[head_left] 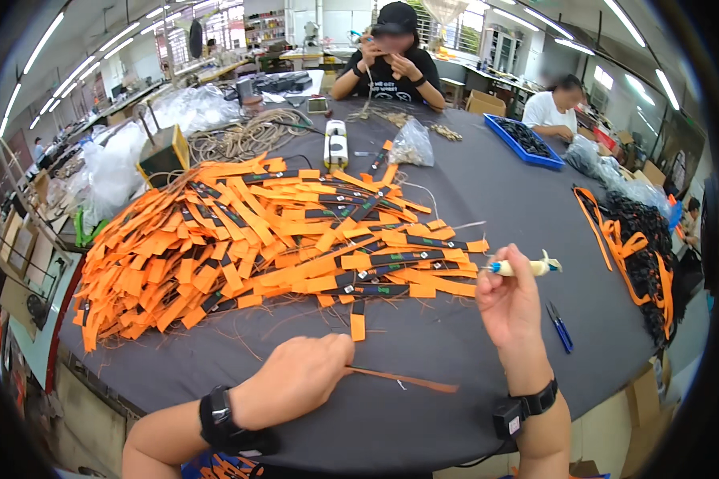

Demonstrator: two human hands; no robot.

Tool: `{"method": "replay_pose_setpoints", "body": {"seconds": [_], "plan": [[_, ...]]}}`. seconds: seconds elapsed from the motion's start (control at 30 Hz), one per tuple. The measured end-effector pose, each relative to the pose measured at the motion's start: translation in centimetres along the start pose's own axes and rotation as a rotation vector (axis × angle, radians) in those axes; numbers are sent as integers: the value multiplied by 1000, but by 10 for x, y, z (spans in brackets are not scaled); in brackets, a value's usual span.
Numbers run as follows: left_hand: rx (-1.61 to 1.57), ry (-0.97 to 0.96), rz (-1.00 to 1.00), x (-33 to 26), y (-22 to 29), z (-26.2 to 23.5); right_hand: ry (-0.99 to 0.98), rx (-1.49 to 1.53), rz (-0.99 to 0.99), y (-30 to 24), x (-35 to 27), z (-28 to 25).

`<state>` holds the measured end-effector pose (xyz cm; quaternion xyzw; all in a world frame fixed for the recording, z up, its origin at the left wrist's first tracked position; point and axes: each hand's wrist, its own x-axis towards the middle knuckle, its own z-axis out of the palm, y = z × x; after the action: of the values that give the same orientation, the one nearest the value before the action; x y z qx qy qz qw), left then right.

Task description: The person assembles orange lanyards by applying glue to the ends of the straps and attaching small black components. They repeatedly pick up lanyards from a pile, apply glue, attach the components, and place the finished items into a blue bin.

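My left hand (295, 379) is closed, low over the front of the table, with its back turned up. From its fingers a narrow brownish-orange strip (411, 382) sticks out to the right, with a small white bit at its edge. My right hand (510, 303) is raised to the right of the pile, thumb and fingers pinching a small cream tube-shaped tool (535, 267) with a blue collar. The tool's exact kind is unclear. Left of it spreads a big heap of orange-and-black fabric straps (287, 231) with loose threads.
Blue-handled tweezers (560, 327) lie right of my right hand. Black-and-orange straps (627, 247) are heaped at the right edge. Beyond the pile are a white power strip (336, 145), a clear bag (411, 144), a cord coil (248, 136) and a blue tray (523, 140). Two co-workers sit across.
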<state>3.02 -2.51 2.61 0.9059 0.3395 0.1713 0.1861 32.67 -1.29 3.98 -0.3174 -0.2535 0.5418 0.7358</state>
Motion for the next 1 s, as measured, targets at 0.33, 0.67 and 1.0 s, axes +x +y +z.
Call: {"method": "replay_pose_setpoints", "body": {"seconds": [0.33, 0.67, 1.0], "plan": [[414, 448, -371, -165, -73, -77, 24, -1, -58, -21, -3, -6], [158, -99, 73, -36, -16, -96, 1, 159, -40, -42, 2, -10], [373, 286, 169, 202, -34, 50, 85, 148, -67, -45, -2, -50]]}}
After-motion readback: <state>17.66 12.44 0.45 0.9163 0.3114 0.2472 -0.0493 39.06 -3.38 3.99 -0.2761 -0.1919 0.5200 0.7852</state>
